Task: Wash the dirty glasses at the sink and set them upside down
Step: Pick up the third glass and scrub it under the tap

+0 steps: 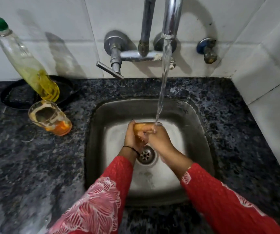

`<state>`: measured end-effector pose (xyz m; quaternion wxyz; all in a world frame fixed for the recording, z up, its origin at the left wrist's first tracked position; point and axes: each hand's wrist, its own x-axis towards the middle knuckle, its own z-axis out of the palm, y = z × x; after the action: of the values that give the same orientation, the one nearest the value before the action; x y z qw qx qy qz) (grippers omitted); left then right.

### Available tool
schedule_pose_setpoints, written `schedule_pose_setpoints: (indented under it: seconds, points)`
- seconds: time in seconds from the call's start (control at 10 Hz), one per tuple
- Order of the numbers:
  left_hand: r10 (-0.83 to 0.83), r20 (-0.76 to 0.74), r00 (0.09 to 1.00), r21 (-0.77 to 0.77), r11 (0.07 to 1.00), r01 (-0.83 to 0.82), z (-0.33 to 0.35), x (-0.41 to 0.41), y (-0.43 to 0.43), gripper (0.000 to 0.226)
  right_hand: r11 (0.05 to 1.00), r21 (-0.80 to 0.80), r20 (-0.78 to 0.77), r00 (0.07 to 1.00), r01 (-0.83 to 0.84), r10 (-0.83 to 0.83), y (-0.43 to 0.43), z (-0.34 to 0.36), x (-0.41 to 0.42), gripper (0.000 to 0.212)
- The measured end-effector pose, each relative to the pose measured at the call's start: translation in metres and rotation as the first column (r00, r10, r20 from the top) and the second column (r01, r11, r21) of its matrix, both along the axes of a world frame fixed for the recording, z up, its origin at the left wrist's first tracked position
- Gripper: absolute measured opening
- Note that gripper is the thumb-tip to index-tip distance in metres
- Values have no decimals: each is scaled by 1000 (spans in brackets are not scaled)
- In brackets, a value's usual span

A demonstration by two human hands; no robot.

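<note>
My left hand wraps round the side of the glass, fingers curled up to its rim. My right hand closes on it from the other side, fingers bent at the mouth. Whether they reach inside, I cannot tell through the splash. The glass sits low in the sink, above the drain, with the water stream landing at its right edge and on my fingers.

I judge it light and rigid, but wet, filmed with orange residue and so slippery. It is breakable against the steel if it slides out. The safest hold is round the body with the whole palm, not a pinch at the thin rim.

The basin walls stand close on every side, so turning the glass needs small movements. The tap lever juts out over the back edge, and a lift should go towards me, away from it and the spout.

On the granite counter to the left stands the second glass, upright and dirty with orange dregs. Just behind it a soap bottle leans in a black dish. The right-hand counter strip looks bare but narrow, hemmed in by the tiled wall.
</note>
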<state>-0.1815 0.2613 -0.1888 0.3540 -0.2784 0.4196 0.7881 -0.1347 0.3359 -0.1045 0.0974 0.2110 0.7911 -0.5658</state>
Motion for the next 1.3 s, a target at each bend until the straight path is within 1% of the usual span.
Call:
schedule_pose_setpoints:
  seconds: [0.1, 0.2, 0.3, 0.4, 0.5, 0.6, 0.7, 0.8, 0.9, 1.0, 1.1, 1.2, 1.3]
  points:
    - [-72, 11, 997, -59, 996, 73, -1, -3, -2, 68, 970, -156, 108, 979, 187, -171, -22, -34, 4, 16]
    - [-198, 112, 974, -137, 968, 213, 3, -6, -12, 65, 927, 234, -114, 939, -293, 325, -10, -59, 26, 23]
    - [-217, 167, 962, -122, 964, 238, -3, -3, -17, 68, 275, 759, 143, 563, -591, 814, 25, -49, 21, 41]
    - [-125, 156, 980, -44, 990, 133, -2, 3, -14, 48, 227, 723, 262, 563, -653, 784, 33, -33, 8, 38]
    - [-9, 90, 996, 45, 999, 4, 1, 2, -5, 37, 639, 534, 180, 813, -554, 554, 18, -33, -8, 30]
    - [67, 21, 998, 131, 989, -70, 5, 0, 5, 45, 1000, -16, 110, 994, 7, -5, -2, -24, -25, 26]
    - [48, -48, 998, 137, 990, -41, 12, -4, 11, 46, 995, -78, 127, 991, 56, -45, -7, -19, -31, 28]
    - [44, -71, 996, 72, 997, -39, 14, -20, 4, 51, 797, 374, 40, 867, -475, 497, 13, -25, -29, 28]
    - [9, -77, 997, 73, 997, -4, 18, -31, -2, 67, 252, 774, 217, 618, -581, 756, 39, -14, -35, 39]
    - [4, -27, 1000, 91, 996, -2, 19, -33, -1, 62, 188, 849, 216, 648, -494, 730, 29, 0, -34, 38]
    - [81, -25, 996, 171, 982, -75, 16, -24, 1, 55, 815, 516, -13, 950, -261, 313, 6, -4, -38, 23]
    - [166, -65, 984, 212, 966, -149, 9, -18, 4, 52, 866, -443, 182, 969, 231, -166, -3, -1, -42, 24]
    - [157, -42, 987, 166, 975, -148, 10, -21, 5, 49, 973, 3, -4, 973, -229, 229, 2, -9, -29, 33]
